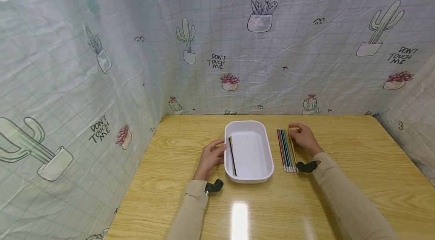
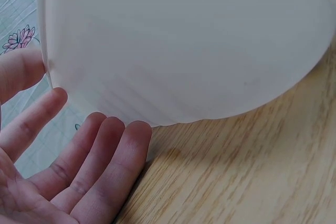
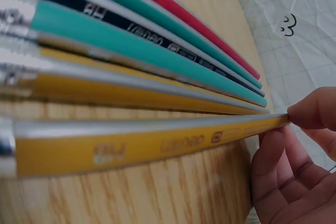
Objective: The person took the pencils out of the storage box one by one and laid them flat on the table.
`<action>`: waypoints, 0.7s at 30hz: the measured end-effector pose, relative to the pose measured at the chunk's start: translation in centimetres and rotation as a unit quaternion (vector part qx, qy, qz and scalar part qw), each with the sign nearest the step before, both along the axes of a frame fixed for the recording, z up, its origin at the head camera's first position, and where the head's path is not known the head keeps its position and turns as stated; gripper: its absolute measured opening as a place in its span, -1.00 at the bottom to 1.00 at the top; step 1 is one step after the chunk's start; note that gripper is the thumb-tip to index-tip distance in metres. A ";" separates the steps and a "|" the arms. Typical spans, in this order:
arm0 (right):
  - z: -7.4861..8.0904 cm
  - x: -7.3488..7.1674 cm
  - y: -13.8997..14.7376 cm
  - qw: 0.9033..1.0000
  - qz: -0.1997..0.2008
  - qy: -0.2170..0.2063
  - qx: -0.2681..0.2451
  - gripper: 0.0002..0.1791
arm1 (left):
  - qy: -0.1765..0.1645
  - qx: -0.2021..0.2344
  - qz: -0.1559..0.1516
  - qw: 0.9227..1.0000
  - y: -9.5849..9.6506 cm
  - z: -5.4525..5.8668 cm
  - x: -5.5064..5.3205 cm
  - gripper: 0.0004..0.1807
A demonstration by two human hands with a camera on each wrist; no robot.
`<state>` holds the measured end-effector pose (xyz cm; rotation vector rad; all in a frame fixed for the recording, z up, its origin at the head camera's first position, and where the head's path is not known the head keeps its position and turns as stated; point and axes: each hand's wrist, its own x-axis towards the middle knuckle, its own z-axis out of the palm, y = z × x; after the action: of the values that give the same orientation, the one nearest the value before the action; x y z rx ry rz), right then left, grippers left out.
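- Head: left hand touches a white rounded-rectangular tray; right of it, right hand holds a slim yellow pencil beside multicoloured pencils.
- Left wrist: fingers spread against tray.
- Right wrist: fingertips pinch yellow pencil's far end.

White tray sits left of pinched yellow pencil.

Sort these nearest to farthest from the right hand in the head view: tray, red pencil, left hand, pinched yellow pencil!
From the right hand:
1. Yellow pencil: pinched in it.
2. Red pencil: to its left.
3. Tray: farther left.
4. Left hand: at the tray's left side.
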<state>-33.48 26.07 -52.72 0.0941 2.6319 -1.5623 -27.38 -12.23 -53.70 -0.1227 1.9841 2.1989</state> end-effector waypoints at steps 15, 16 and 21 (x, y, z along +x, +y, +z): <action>-0.2 0.2 -0.3 1.000 -0.005 0.000 0.026 -0.51 | -0.001 0.003 0.002 1.000 0.0 0.1 0.0 -0.51; -0.2 0.2 -0.3 1.000 -0.005 -0.001 0.025 -0.51 | -0.002 0.001 0.002 1.000 0.0 0.0 0.0 -0.52; -0.3 0.4 -0.2 1.000 -0.003 -0.002 0.013 -0.51 | -0.003 -0.001 0.001 1.000 0.0 -0.1 -0.1 -0.50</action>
<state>-33.04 25.86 -53.01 0.1083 2.6520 -1.5277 -27.46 -12.26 -53.80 -0.1313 1.9841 2.1957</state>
